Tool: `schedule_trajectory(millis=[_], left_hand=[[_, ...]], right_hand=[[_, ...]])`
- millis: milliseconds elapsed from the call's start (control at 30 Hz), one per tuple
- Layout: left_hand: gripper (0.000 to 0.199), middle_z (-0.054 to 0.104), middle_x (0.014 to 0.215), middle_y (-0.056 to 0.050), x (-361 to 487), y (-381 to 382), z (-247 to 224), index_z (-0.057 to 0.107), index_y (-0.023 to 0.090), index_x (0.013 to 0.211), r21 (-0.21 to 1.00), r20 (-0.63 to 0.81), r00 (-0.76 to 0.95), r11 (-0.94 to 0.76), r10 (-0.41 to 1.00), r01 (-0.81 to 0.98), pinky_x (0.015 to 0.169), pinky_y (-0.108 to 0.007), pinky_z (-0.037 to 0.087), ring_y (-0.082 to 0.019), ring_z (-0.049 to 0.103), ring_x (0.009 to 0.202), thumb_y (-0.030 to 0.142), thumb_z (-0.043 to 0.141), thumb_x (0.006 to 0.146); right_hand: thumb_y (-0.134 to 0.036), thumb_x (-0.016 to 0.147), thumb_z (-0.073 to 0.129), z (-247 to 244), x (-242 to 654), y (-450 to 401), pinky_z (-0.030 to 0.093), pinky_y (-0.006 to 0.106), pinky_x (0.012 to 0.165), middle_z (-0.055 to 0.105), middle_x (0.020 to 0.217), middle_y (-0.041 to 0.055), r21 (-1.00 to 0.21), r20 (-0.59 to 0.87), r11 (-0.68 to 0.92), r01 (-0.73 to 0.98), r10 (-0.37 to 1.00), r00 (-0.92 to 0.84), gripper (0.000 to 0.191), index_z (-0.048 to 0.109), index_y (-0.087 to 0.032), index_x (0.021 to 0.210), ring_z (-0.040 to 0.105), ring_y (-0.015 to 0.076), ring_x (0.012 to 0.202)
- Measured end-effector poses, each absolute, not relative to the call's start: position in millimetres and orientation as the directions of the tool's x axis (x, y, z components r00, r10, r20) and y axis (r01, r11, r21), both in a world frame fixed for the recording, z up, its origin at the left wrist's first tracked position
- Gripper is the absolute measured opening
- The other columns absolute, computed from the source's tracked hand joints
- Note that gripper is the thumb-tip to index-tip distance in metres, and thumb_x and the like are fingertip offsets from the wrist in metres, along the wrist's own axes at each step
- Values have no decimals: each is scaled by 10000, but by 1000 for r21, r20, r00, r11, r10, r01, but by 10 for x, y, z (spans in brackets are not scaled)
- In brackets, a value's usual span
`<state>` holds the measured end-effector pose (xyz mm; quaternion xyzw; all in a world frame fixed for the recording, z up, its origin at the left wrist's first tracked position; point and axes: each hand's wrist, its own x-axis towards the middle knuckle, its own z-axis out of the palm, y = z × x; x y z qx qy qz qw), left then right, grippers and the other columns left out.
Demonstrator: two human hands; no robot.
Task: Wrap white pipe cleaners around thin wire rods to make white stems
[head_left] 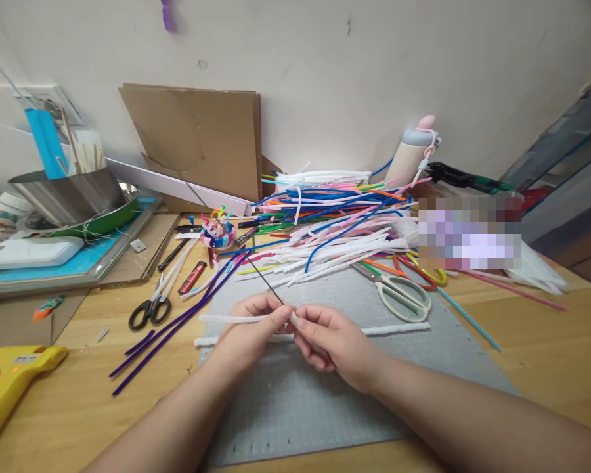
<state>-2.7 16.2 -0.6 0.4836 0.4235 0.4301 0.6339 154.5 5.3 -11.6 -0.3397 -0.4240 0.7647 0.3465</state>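
Above the grey cutting mat (315,420), my left hand (256,322) pinches a white pipe cleaner (226,318) and a thin dark stick (263,279) that slants up to the left. Thumb and fingers of my right hand (328,335) are closed at the white tip beside the stick's lower end, touching my left fingertips. Another white pipe cleaner (398,328) lies across the mat under both hands.
Black scissors (150,312) and purple pipe cleaners (162,341) lie left; a yellow glue gun (14,374) is far left. Behind are piled pipe cleaners (345,246), white-handled scissors (404,299), a bottle (406,157) and cardboard (201,144).
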Motion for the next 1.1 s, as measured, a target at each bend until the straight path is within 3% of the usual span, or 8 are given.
schedule_trajectory(millis=[100, 233, 467, 667, 867, 1100], left_hand=[[197, 617, 614, -10, -36, 134, 46, 563, 149, 677, 992, -70, 362, 105, 929, -77, 561, -272, 457, -144, 596, 539, 303, 640, 771], [186, 603, 671, -14, -41, 128, 84, 606, 138, 653, 996, 20, 210, -39, 977, 86, 614, -236, 436, -122, 561, 638, 285, 685, 734], [180, 630, 782, -13, -44, 155, 89, 632, 150, 803, 971, -132, 309, 185, 942, -152, 699, -238, 441, -125, 575, 730, 253, 731, 694], [185, 668, 857, -35, -55, 130, 55, 665, 174, 911, 907, -170, 383, 296, 908, -299, 763, -250, 437, -140, 594, 803, 245, 694, 743], [125, 631, 759, -20, -35, 169, -39, 679, 147, 803, 925, -142, 341, 247, 929, -289, 714, -234, 424, -119, 563, 719, 245, 703, 729], [164, 602, 633, 12, -17, 173, -95, 630, 140, 667, 921, -112, 309, 216, 944, -325, 624, -211, 403, -89, 531, 608, 257, 745, 679]], right_hand=[[-448, 825, 562, -144, 1567, 98, 259, 157, 335, 564, 595, -16, -845, -200, -460, -273, 746, -635, 306, 535, -148, 767, 427, 49, 382], [-359, 827, 601, -112, 1590, 110, 171, 150, 362, 474, 553, -60, -789, -166, -498, -361, 737, -655, 225, 539, -149, 773, 283, 17, 381], [-305, 845, 589, -77, 1590, 85, 136, 162, 372, 444, 531, -65, -713, -163, -519, -471, 776, -609, 171, 537, -163, 764, 245, 24, 388], [-288, 849, 582, -86, 1618, 100, 141, 149, 376, 430, 541, -68, -625, -182, -592, -509, 745, -642, 143, 576, -150, 815, 235, 14, 386], [-273, 839, 582, -92, 1635, 105, 151, 135, 374, 429, 546, -68, -532, -206, -682, -502, 679, -704, 129, 574, -144, 823, 242, 14, 390], [-289, 838, 584, -107, 1607, 81, 150, 136, 367, 440, 535, -70, -609, -206, -657, -444, 672, -711, 143, 571, -147, 824, 229, 16, 386]])
